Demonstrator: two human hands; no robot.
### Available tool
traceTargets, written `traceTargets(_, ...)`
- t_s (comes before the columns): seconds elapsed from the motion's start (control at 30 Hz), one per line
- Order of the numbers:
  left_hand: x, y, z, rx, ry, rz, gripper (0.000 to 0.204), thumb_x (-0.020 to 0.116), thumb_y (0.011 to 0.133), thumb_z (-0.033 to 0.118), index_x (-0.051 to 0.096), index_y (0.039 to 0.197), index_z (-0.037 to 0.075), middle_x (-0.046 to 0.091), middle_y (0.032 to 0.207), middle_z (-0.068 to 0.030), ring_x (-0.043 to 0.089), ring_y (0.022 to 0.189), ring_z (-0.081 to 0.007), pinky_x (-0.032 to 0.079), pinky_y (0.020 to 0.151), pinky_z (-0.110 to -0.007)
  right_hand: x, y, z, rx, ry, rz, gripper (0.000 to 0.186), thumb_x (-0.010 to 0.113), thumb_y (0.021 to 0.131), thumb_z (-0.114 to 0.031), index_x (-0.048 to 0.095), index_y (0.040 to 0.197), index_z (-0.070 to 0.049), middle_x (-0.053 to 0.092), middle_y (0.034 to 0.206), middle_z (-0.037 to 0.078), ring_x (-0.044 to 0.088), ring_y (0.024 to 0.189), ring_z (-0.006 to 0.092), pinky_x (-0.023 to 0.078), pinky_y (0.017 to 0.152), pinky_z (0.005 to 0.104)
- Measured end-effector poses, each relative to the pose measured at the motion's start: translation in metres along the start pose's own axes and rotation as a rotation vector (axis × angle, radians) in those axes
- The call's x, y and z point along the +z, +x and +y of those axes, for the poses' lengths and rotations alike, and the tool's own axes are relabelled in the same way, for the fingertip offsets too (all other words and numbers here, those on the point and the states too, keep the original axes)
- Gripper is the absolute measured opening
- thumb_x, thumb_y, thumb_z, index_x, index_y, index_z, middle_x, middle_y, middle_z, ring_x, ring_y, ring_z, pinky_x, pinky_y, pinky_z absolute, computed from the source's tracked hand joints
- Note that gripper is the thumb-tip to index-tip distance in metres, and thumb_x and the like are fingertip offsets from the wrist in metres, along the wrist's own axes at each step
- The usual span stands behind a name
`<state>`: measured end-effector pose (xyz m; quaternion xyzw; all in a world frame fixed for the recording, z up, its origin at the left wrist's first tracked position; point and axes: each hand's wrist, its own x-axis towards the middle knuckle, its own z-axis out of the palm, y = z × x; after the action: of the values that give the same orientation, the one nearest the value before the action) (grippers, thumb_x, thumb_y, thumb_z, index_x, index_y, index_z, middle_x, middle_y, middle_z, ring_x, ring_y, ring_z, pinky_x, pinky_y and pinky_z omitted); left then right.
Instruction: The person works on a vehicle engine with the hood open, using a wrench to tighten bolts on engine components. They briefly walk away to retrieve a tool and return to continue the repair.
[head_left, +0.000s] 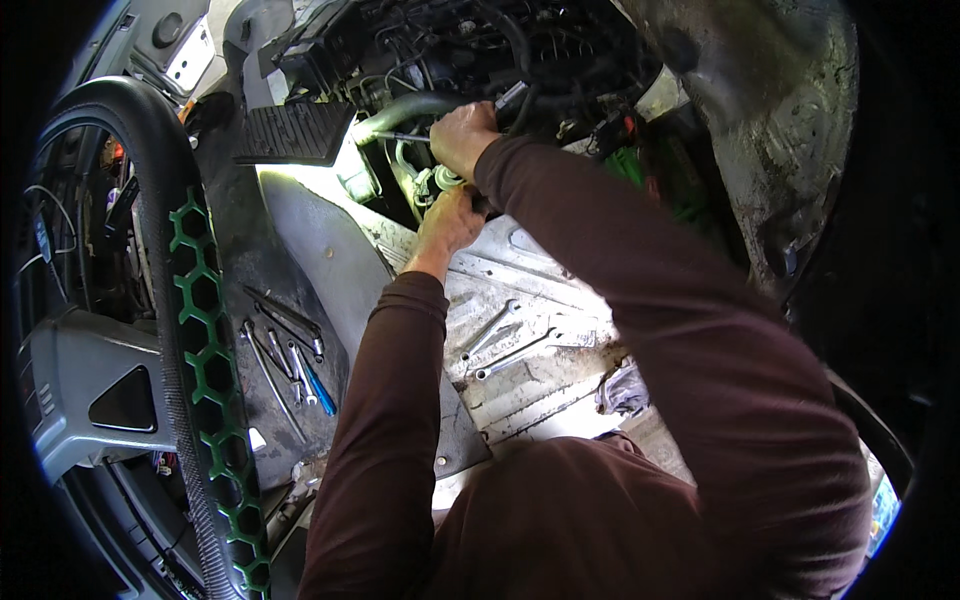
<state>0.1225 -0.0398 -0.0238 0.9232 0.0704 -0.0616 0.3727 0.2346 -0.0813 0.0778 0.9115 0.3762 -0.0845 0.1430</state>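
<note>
My right hand [463,138] is closed around a slim metal tool shaft [403,137] at the edge of the engine bay. Its far end reaches left toward a pale thick hose [410,108]; the tool's exact kind is not clear. Just below, my left hand [450,222] is curled with its fingertips hidden, close to a pale round fitting [446,178]. What it grips cannot be made out. Beyond both hands lies the dark engine [480,50] with its hoses and cables.
Two wrenches [515,354] lie on the metal floor below my hands, near a crumpled rag [624,388]. Several hand tools [275,370] rest on the grey mat at left. The steering wheel [190,300] with green honeycomb trim and a ribbed black pedal [295,133] stand left.
</note>
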Motion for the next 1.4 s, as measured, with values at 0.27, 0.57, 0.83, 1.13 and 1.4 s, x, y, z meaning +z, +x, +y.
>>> traceTargets(0.27, -0.012, -0.01, 0.029, -0.173, -0.028, 0.05, 0.039, 0.074, 0.09, 0.041, 0.074, 0.11, 0.008, 0.075, 0.101, -0.0188, 0.071, 0.099, -0.0378, 0.055, 0.085, -0.048, 0.016, -0.001, 0.057, -0.382, 0.269, 0.131, 0.051, 0.055, 0.101, -0.047, 0.072, 0.094, 0.0, 0.071, 0.103, 0.018, 0.064, 0.105, 0.038, 0.048, 0.099, 0.043)
traceTargets(0.57, -0.009, 0.004, 0.016, -0.163, -0.129, -0.075, 0.038, 0.076, 0.087, 0.042, 0.077, 0.108, 0.01, 0.075, 0.103, -0.0176, 0.072, 0.1, -0.0363, 0.055, 0.088, -0.046, 0.03, 0.003, 0.055, -0.635, 0.238, 0.337, 0.049, 0.055, 0.101, -0.046, 0.074, 0.097, -0.001, 0.069, 0.11, 0.018, 0.059, 0.114, 0.035, 0.046, 0.105, 0.0429)
traceTargets(0.83, -0.006, -0.002, 0.026, -0.13, -0.083, 0.032, 0.043, 0.071, 0.091, 0.042, 0.068, 0.121, 0.011, 0.074, 0.108, -0.0205, 0.07, 0.104, -0.0388, 0.054, 0.09, -0.048, 0.03, 0.0, 0.053, -0.383, 0.116, 0.199, 0.06, 0.052, 0.099, -0.056, 0.076, 0.093, -0.002, 0.074, 0.1, 0.02, 0.07, 0.1, 0.0377, 0.045, 0.105, 0.046)
traceTargets(1.13, 0.026, 0.016, -0.01, -0.019, -0.16, 0.07, 0.041, 0.065, 0.095, 0.037, 0.064, 0.124, 0.008, 0.072, 0.108, -0.0236, 0.067, 0.105, -0.0435, 0.053, 0.09, -0.051, 0.024, 0.022, 0.004, 0.097, -0.102, -0.089, 0.027, 0.06, 0.089, -0.019, 0.08, 0.105, -0.012, 0.077, 0.109, 0.012, 0.074, 0.102, 0.0339, 0.05, 0.082, 0.0554)
traceTargets(1.4, -0.006, -0.003, 0.027, -0.081, -0.12, 0.058, 0.038, 0.068, 0.096, 0.04, 0.069, 0.117, 0.008, 0.074, 0.102, -0.0199, 0.07, 0.099, -0.0392, 0.052, 0.085, -0.047, 0.01, -0.005, 0.056, -0.394, 0.225, 0.089, 0.043, 0.057, 0.099, -0.04, 0.074, 0.091, -0.001, 0.073, 0.095, 0.02, 0.069, 0.095, 0.0374, 0.052, 0.093, 0.0452)
